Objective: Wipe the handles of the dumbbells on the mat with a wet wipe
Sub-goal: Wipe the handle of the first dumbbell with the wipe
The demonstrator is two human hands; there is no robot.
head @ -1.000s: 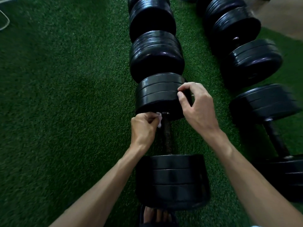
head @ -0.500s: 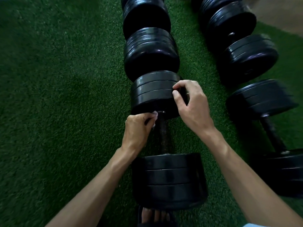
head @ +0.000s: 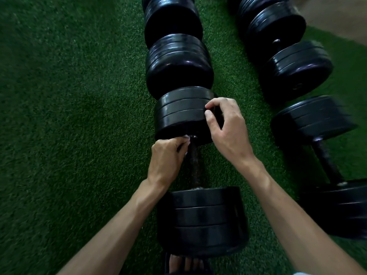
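A black dumbbell lies lengthwise on the green mat (head: 79, 135), its dark handle (head: 195, 165) running between a far weight head (head: 180, 114) and a near weight head (head: 202, 221). My left hand (head: 166, 159) grips a white wet wipe (head: 187, 140) against the far end of the handle, just under the far head. Only small bits of the wipe show between my fingers. My right hand (head: 228, 130) grips the right rim of the far weight head with thumb and curled fingers.
More black dumbbells lie in a row beyond this one (head: 178, 64) and in a second row at the right (head: 325, 159). A bare floor strip (head: 337, 14) shows at the top right. My sandalled foot (head: 186, 264) sits below the near head.
My left hand has stayed at the far end of the handle with the wipe, shifting slightly. The right hand keeps its grip on the far head. The view drifted a little.
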